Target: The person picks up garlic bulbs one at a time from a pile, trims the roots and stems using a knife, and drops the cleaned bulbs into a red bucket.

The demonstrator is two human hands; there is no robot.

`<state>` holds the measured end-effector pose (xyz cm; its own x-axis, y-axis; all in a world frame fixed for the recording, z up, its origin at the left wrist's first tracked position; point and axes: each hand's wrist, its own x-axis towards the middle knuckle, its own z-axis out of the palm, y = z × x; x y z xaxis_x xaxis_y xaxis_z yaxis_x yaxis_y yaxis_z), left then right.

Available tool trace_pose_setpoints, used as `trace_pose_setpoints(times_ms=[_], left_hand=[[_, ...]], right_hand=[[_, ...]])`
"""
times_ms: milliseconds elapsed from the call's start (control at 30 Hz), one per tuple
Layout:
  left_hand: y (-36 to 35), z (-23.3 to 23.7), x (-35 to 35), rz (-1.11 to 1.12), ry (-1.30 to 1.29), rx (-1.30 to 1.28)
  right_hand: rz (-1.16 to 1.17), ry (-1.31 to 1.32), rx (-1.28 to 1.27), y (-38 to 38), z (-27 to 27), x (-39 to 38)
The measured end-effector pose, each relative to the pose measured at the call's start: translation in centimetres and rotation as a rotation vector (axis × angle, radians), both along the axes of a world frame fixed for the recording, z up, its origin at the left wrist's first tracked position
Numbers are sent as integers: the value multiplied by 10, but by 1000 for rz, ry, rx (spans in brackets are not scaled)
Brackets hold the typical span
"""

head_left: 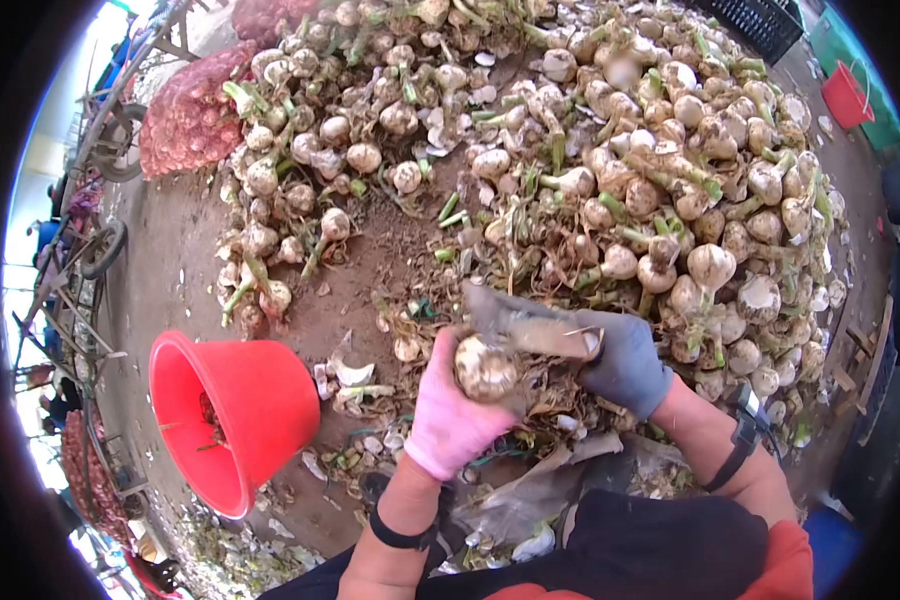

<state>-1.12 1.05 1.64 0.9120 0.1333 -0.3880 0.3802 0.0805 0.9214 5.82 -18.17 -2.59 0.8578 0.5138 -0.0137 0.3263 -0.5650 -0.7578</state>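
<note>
My left hand point(452, 415), in a pink glove, is wrapped round a dirty white garlic bulb point(485, 368) at the centre. My right hand point(625, 365), in a grey glove, is closed on a knife point(555, 338) with a wooden-looking part near the fingers and a broad grey part beyond, blurred by motion. The knife overlaps the top of the bulb in this view. Below both hands lie dry leaves and trimmings. A large garlic heap point(710, 265), many bulbs with stems still on, spreads close in front of my right hand.
A red bucket point(280, 400) lies tipped on its side at left, with a few scraps inside. Filled red mesh sacks point(195, 115) stand at upper left, near a wheeled cart point(102, 250). A black crate point(760, 28) and a smaller red bucket point(847, 95) stand at upper right.
</note>
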Motion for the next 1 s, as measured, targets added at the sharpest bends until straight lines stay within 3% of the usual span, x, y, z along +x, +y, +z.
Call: trace_pose_setpoints(times_ms=[33, 67, 133, 167, 200, 267, 300, 333, 400, 533, 600, 633, 667, 733, 767, 800, 867, 933, 1000], left_hand=[[2, 1, 4, -24, -89, -12], [11, -9, 0, -174, -203, 369], [18, -14, -4, -144, -69, 72], [14, -25, -6, -51, -159, -86], [17, -29, -7, -54, -157, -86], [22, -22, 1, -176, -233, 175], [17, -15, 2, -38, -25, -47], [15, -14, 3, -38, -24, -48], [15, -13, 4, 236, 195, -1106], [12, -18, 3, 283, 350, -1145], [11, -36, -7, 24, 28, -25], [4, -22, -7, 160, 20, -986], [-1, -5, -3, 162, 18, -985], [-10, 20, 9, 371, 225, -865], [-6, 7, 2, 27, 35, -41], [-14, 2, -8, -41, -76, 7], [-20, 8, -3, 65, -100, -38], [-9, 4, 6, 97, 91, -79], [9, -35, 2, -16, -37, 333]], right_hand=[[21, 0, -24, 4, 3, -7], [16, 9, -22, 8, 5, -13], [147, -65, 50, 11, 12, -14], [160, -152, 88, 13, 7, -15], [156, -150, 88, 14, 9, -16], [230, -119, 36, 18, 17, -17], [230, -117, 35, 19, 18, -16], [256, -113, 16, 20, 18, -15], [283, -107, -2, 21, 18, -15], [302, -120, 8, 20, 9, -14], [319, -106, 3, 19, 0, -10], [295, -114, 2, 18, -5, -10], [274, -123, 1, 18, -11, -8], [156, -108, -6, 14, -30, -1], [41, -86, -10, 10, -39, 2], [-42, 13, -70, 2, -47, 19], [-108, -70, -161, -7, -35, 20], [-148, -67, -81, -6, -22, 16], [-186, -37, 13, 0, -21, 4]])
